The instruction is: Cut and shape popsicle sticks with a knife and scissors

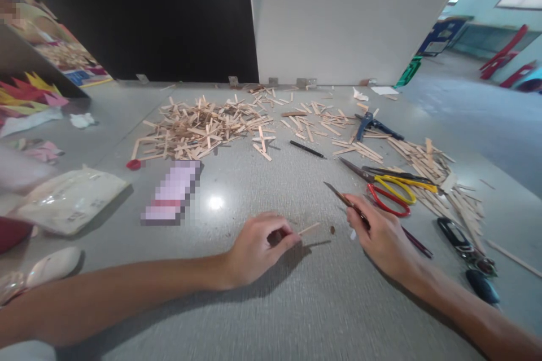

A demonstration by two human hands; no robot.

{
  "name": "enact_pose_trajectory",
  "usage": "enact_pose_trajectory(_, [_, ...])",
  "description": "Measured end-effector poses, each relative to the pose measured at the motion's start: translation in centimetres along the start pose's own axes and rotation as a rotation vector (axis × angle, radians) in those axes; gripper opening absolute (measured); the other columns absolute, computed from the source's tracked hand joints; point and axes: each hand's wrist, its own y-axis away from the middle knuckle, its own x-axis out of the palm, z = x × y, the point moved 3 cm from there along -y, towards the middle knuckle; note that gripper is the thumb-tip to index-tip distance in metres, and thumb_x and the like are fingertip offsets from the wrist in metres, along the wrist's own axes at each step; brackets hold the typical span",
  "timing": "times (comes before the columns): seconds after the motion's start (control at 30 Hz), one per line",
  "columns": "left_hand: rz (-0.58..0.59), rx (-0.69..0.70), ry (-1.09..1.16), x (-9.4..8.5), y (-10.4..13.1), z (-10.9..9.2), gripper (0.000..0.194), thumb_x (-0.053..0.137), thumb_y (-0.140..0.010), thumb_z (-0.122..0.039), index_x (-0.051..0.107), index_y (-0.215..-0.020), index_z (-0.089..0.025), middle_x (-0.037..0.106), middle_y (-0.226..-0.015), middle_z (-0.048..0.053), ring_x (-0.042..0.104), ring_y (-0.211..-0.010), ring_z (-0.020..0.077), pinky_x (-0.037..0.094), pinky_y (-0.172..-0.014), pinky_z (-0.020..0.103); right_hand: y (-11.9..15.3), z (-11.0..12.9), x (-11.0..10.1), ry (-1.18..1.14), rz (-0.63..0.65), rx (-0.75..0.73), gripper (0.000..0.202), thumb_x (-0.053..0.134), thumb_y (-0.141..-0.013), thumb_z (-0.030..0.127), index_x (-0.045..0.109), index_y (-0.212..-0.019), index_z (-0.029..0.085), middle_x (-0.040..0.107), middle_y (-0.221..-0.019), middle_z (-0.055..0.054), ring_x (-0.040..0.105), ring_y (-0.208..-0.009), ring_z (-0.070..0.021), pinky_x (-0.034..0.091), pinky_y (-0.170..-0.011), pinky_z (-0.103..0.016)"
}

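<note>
My left hand (265,248) is closed in a pinch on a thin wooden stick (311,229), which points right just above the table. My right hand (383,237) is closed round a slim knife (345,198), its pointed grey blade aimed up and left. A gap separates the blade from the stick. On the table between the hands lies a small brown bit (332,230). Just beyond my right hand are red-handled scissors (388,201) and yellow-handled scissors (398,187). A dark, slender tool (417,241) lies partly hidden behind that hand.
A heap of wooden sticks (207,127) spreads across the back, with more sticks (423,163) at right. Blue pliers (369,121), a black pen (307,149), keys (485,264), a pixelated pink item (171,192) and a plastic packet (74,197) lie around. An upright panel (339,17) borders the back.
</note>
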Motion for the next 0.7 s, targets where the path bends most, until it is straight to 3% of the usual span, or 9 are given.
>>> enact_pose_trajectory(0.13, [-0.036,0.134,-0.267,0.1,0.2,0.0,0.031,0.069,-0.103,-0.037,0.071,-0.076,-0.021,0.072,-0.080,0.006,0.067,-0.084,0.0239,0.052,-0.077,0.034,-0.2,-0.1,0.4,-0.035,0.050,-0.011,0.038,0.049,-0.107,0.028,0.077,-0.129,0.015,0.088,-0.111,-0.018,0.086,-0.094,-0.0302,0.070,-0.087,-0.042])
enact_pose_trajectory(0.23, [0.034,0.097,-0.284,0.0,0.3,0.0,0.015,0.072,-0.100,-0.033,0.077,-0.094,-0.020,0.074,-0.089,0.006,0.067,-0.082,0.0224,0.053,-0.077,0.033,-0.4,-0.3,0.5,-0.058,0.071,-0.015,0.042,0.048,-0.107,0.030,0.076,-0.132,0.011,0.087,-0.111,-0.020,0.085,-0.098,-0.0320,0.069,-0.092,-0.046])
enact_pose_trajectory(0.33, [0.074,0.010,-0.242,-0.2,0.3,-0.1,0.012,0.074,-0.098,-0.029,0.078,-0.107,-0.022,0.075,-0.089,0.004,0.067,-0.077,0.0202,0.054,-0.077,0.032,-0.3,-0.4,0.5,-0.079,0.082,-0.012,0.042,0.048,-0.108,0.031,0.074,-0.135,0.012,0.086,-0.098,-0.016,0.084,-0.092,-0.0305,0.069,-0.092,-0.046])
enact_pose_trajectory(0.43, [0.060,-0.043,-0.212,-0.3,0.3,-0.2,0.015,0.072,-0.096,-0.025,0.078,-0.110,-0.024,0.076,-0.086,0.002,0.069,-0.074,0.0199,0.055,-0.077,0.031,-0.2,-0.2,0.4,-0.158,0.070,0.025,0.039,0.049,-0.109,0.030,0.067,-0.140,0.016,0.083,-0.093,-0.010,0.078,-0.069,-0.0225,0.069,-0.074,-0.038])
enact_pose_trajectory(0.5, [0.081,-0.084,-0.178,-0.5,0.3,-0.4,0.017,0.071,-0.096,-0.025,0.078,-0.111,-0.024,0.076,-0.080,0.001,0.069,-0.070,0.0194,0.055,-0.074,0.031,-0.1,0.1,0.3,-0.326,0.053,0.102,0.030,0.051,-0.110,0.032,0.067,-0.132,0.020,0.080,-0.094,-0.007,0.066,-0.053,-0.0155,0.062,-0.054,-0.030])
enact_pose_trajectory(0.57, [0.145,-0.116,-0.123,-0.8,0.0,-0.6,0.019,0.070,-0.097,-0.026,0.078,-0.114,-0.023,0.078,-0.079,0.001,0.071,-0.068,0.0191,0.056,-0.074,0.030,0.0,0.4,0.1,-0.551,0.033,0.187,0.024,0.052,-0.111,0.036,0.068,-0.123,0.022,0.079,-0.099,-0.007,0.063,-0.051,-0.0132,0.056,-0.046,-0.026])
enact_pose_trajectory(0.63, [0.220,-0.086,-0.102,-1.3,-0.5,-1.0,0.020,0.070,-0.100,-0.028,0.079,-0.117,-0.023,0.082,-0.093,0.004,0.076,-0.081,0.0214,0.058,-0.083,0.033,0.0,0.8,-0.1,-0.719,0.011,0.228,0.025,0.055,-0.110,0.039,0.068,-0.125,0.024,0.080,-0.106,-0.009,0.067,-0.058,-0.0149,0.058,-0.047,-0.027])
enact_pose_trajectory(0.7, [0.261,0.027,-0.195,-1.9,-1.2,-1.3,0.027,0.080,-0.097,-0.034,0.081,-0.122,-0.024,0.079,-0.120,0.010,0.074,-0.113,0.0292,0.057,-0.102,0.042,-0.2,1.0,-0.5,-0.742,-0.045,0.242,0.023,0.067,-0.104,0.038,0.069,-0.122,0.024,0.080,-0.099,-0.006,0.065,-0.057,-0.0145,0.057,-0.048,-0.026])
